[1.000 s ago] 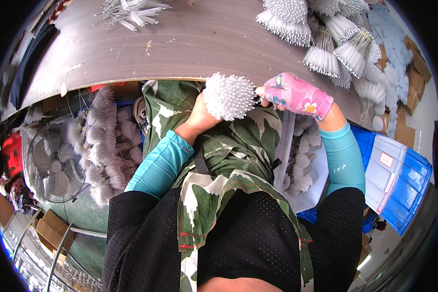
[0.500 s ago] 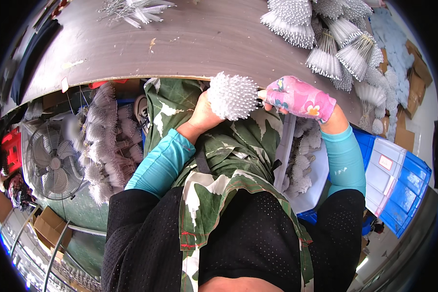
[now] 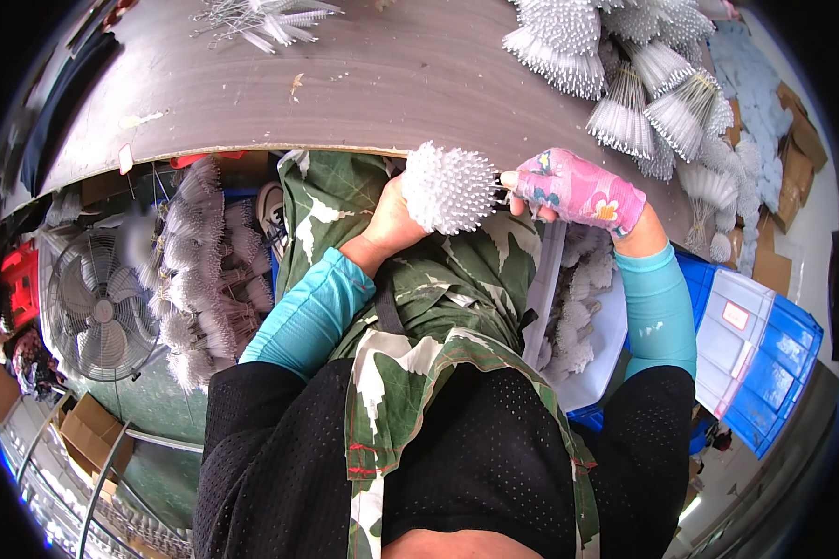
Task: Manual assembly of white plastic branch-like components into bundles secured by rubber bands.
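My left hand (image 3: 393, 216), bare, is closed round a bundle of small white tube brushes (image 3: 450, 189). The rounded mass of their bristle tips faces up and to the right, just off the table's near edge and above my lap. Close by its right side is my right hand (image 3: 573, 189), in a pink flowered glove that leaves the fingertips bare. Thumb and fingers there are pinched together at the bundle's edge. Whatever lies in that pinch is too small to make out. The wire ends of the bundle are hidden behind my left hand.
A brown table (image 3: 364, 93) spans the far side. Heaped brush bundles (image 3: 625, 112) lie at its right, loose brushes (image 3: 266, 20) at its far left. A fan (image 3: 104, 307) and hanging brush bundles (image 3: 191, 270) stand left; a blue-and-white crate (image 3: 750, 345) is at right.
Both hands and the bundle have moved only very slightly to the right in the picture. My left hand keeps its grip and my right fingers stay pinched beside the bundle.
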Available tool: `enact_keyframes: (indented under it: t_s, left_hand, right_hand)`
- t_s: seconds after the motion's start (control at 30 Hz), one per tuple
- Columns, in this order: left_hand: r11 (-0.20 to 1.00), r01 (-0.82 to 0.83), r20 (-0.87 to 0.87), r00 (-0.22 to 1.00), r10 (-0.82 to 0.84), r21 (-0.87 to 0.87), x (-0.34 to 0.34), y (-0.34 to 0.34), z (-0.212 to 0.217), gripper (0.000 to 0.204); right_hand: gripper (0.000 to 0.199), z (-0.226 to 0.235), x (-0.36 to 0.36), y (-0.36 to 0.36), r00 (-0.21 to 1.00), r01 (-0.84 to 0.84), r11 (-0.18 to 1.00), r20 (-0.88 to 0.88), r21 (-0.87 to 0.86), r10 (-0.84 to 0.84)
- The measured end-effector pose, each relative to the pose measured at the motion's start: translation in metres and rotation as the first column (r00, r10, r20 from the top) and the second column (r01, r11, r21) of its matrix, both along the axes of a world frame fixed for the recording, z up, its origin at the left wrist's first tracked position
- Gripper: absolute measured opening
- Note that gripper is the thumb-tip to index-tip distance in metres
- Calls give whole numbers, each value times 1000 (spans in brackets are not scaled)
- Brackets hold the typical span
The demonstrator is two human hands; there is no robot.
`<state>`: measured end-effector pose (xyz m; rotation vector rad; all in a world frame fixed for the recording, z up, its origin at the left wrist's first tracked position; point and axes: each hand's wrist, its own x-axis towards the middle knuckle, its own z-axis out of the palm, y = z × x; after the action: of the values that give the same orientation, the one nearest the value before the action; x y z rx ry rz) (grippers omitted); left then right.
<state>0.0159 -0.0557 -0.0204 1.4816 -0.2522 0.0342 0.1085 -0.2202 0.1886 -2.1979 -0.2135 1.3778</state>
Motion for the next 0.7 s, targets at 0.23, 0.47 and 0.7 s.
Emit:
enact_keyframes:
  t_s: [0.23, 0.47, 0.7]
  left_hand:
    - [999, 15, 4, 1000, -15, -33, 1, 2, 5, 36]
    - [972, 45, -130, 989, -77, -230, -1, -6, 15, 34]
    - [985, -141, 55, 989, 136, 101, 1, -11, -3, 26]
  right_hand:
    - [40, -12, -1, 2, 999, -32, 999, 25, -16, 32]
    - [41, -4, -10, -4, 988, 147, 970, 17, 194, -154]
    - [44, -5, -13, -40, 788, 566, 704, -33, 428, -614]
